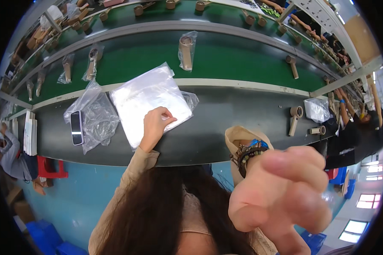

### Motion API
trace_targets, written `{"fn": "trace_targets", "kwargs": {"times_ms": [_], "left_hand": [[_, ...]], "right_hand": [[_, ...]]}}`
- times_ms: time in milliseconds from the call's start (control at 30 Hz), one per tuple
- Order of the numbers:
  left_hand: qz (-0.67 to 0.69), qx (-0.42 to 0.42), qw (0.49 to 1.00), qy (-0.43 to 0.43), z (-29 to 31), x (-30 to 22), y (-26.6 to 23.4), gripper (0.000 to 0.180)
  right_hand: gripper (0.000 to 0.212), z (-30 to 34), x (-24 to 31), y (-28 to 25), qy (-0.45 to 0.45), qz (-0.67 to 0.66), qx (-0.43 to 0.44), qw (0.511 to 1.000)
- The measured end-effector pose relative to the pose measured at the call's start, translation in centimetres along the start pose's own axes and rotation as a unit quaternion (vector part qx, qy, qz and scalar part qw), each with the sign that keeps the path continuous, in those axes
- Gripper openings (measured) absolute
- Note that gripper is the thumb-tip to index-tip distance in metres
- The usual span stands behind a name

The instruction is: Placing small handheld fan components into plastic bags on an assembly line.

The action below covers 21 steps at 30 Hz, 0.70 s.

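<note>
My left hand (155,125) lies over a stack of clear plastic bags (147,93) on the dark bench. Its thumb and index finger are pinched together above the sheets; whether a bag edge is caught between them is too fine to see. Raised close to the camera is my right hand (281,191), large and a little blurred. Its fingers are bent but apart, and nothing shows in them. Dark bracelets and a blue band (255,148) circle that wrist. Left of the stack, a phone (76,127) rests on crumpled plastic wrap (95,117).
Across the bench, a green conveyor belt (132,55) carries beige handheld fans, several bagged, like one bagged fan (186,51). Two unbagged fans, one upright-lying fan (294,121) and another fan (317,130), lie at right beside a bag pile (317,109). Other people work at both sides.
</note>
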State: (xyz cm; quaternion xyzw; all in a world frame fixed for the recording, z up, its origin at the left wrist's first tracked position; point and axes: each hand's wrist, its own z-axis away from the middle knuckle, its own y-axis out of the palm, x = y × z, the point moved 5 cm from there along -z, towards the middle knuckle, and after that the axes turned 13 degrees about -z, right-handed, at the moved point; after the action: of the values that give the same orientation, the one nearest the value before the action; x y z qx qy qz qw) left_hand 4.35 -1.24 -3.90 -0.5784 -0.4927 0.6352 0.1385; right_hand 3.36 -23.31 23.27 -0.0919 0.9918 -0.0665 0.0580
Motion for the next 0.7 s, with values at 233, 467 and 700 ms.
{"fn": "trace_targets", "kwargs": {"times_ms": [233,467,700], "left_hand": [[-0.008,-0.026,0.999,-0.043,2.0,2.2,-0.5,0.013],[0.022,-0.123,0.992,-0.028,1.9,0.9,-0.4,0.024],[0.058,-0.143,0.987,-0.048,1.7,1.2,-0.4,0.029]], "right_hand": [[0.050,1.5,-0.5,2.6,0.135,-0.295,0.012,0.946],[0.049,9.2,-6.7,3.3,0.276,-0.261,0.062,0.923],[0.035,21.1,-10.6,4.4,0.510,-0.234,0.065,0.825]]}}
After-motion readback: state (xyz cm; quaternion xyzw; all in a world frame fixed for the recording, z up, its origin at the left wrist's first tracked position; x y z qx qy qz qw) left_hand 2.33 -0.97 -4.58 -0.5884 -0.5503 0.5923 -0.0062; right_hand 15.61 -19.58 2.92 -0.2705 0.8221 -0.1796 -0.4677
